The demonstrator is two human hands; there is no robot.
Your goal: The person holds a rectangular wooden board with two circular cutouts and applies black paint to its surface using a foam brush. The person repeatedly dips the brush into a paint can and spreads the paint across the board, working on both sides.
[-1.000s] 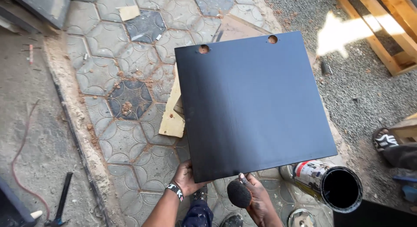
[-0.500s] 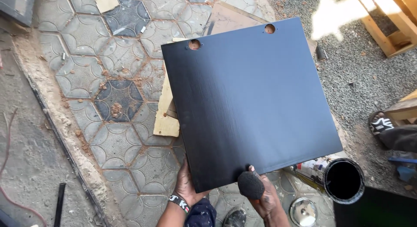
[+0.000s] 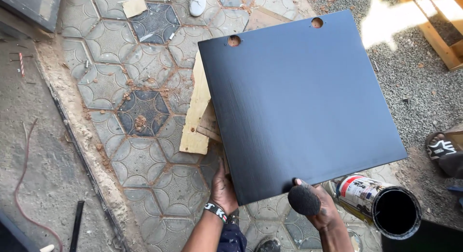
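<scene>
A large square black-painted board (image 3: 299,102) with two round holes near its far edge fills the middle of the view. My left hand (image 3: 223,190) grips its near left corner from below. My right hand (image 3: 319,207) holds a dark round sponge (image 3: 304,200) against the board's near edge. A paint can (image 3: 381,206) with black paint inside lies tilted just right of my right hand.
Pale wooden planks (image 3: 197,112) lie under the board on hexagon paving tiles (image 3: 140,112). Gravel (image 3: 415,73) and a wooden pallet (image 3: 436,30) lie to the right. A white shoe (image 3: 197,2) shows at the top, a sandalled foot (image 3: 441,146) at the right.
The view has shifted and come closer to the board. My right hand with the sponge stays at the board's near edge; the left hand keeps its grip.
</scene>
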